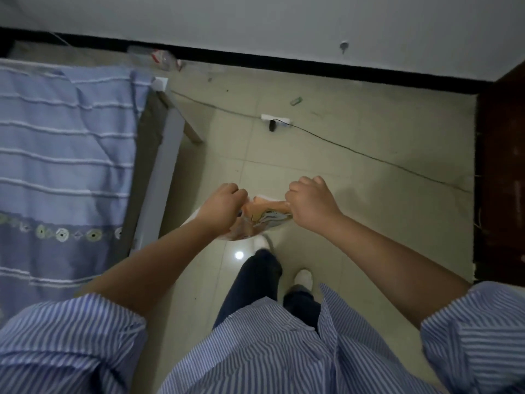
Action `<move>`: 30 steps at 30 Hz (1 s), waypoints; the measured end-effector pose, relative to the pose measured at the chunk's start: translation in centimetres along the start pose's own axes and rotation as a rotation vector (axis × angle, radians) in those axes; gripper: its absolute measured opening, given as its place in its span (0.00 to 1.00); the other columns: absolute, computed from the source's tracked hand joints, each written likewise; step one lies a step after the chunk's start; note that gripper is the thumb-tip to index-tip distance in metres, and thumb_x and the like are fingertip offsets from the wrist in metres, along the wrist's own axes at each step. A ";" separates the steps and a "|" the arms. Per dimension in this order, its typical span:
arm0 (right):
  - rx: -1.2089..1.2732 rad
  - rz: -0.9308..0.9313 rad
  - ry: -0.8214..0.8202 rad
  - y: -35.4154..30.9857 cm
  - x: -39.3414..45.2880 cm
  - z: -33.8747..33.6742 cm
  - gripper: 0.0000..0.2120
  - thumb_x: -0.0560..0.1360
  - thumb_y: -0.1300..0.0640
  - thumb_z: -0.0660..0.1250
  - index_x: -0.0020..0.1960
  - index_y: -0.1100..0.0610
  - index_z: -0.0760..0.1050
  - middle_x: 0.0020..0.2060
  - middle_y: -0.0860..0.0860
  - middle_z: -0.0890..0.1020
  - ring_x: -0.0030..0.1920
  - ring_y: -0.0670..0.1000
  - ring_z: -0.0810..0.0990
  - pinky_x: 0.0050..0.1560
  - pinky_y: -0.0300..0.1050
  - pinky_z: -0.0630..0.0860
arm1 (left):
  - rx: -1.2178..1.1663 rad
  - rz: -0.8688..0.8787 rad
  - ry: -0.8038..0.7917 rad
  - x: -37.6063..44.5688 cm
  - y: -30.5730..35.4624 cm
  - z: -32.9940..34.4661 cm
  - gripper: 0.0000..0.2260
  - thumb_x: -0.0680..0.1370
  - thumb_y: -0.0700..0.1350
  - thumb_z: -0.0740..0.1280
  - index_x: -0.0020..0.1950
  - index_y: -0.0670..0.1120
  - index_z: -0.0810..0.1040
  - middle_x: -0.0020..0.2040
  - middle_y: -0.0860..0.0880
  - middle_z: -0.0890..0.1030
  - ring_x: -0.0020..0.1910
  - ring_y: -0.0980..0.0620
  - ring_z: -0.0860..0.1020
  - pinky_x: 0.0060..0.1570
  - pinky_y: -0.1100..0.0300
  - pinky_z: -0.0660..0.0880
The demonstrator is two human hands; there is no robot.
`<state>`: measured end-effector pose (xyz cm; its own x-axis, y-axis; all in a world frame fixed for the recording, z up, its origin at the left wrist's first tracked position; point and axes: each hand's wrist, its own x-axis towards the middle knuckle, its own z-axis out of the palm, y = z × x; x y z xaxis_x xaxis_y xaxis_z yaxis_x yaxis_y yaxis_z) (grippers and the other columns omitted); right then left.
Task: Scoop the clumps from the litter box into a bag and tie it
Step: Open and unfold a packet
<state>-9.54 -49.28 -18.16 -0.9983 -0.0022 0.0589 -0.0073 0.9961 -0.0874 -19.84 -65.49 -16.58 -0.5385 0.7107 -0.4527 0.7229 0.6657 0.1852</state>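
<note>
I stand over a tiled floor and hold an orange and white printed plastic bag [262, 216] in front of me at waist height. My left hand [224, 207] grips the bag's top on the left side with curled fingers. My right hand [311, 204] grips the top on the right side the same way. The bag's mouth is stretched between the two fists, and its body hangs below them, mostly hidden by my left wrist. No litter box or scoop is in view.
A bed [65, 155] with a blue striped cover fills the left. A white power strip [276, 118] and its black cable [369, 156] lie on the floor ahead. A dark wooden door [501, 172] stands at the right. Small litter lies along the wall.
</note>
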 end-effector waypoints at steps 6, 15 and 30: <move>0.063 -0.055 -0.073 7.4 13.9 1.3 0.17 0.42 0.59 0.81 0.20 0.53 0.73 0.20 0.47 0.74 0.23 0.49 0.75 0.30 0.33 0.67 | -0.048 0.010 -0.015 13.0 -5.5 -6.2 0.12 0.78 0.39 0.60 0.60 0.39 0.74 0.57 0.42 0.74 0.57 0.46 0.71 0.52 0.59 0.67; 0.161 0.166 -0.075 16.6 30.5 2.4 0.08 0.57 0.63 0.70 0.23 0.56 0.72 0.21 0.50 0.74 0.23 0.52 0.75 0.31 0.37 0.61 | 0.057 0.105 -0.104 31.8 -12.2 -16.3 0.15 0.79 0.44 0.62 0.63 0.40 0.71 0.60 0.43 0.72 0.60 0.46 0.70 0.56 0.60 0.65; 0.466 0.387 -0.167 31.5 51.2 15.4 0.20 0.37 0.70 0.79 0.17 0.58 0.69 0.17 0.52 0.73 0.18 0.49 0.73 0.22 0.29 0.65 | 0.215 0.227 -0.331 62.6 -20.0 -19.8 0.15 0.79 0.36 0.55 0.65 0.41 0.70 0.65 0.45 0.72 0.64 0.48 0.69 0.58 0.63 0.62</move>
<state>-61.75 -19.37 -33.23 -0.9292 0.2995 -0.2164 0.3689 0.7848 -0.4980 -76.56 -29.79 -31.31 -0.2136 0.6994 -0.6821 0.8990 0.4140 0.1430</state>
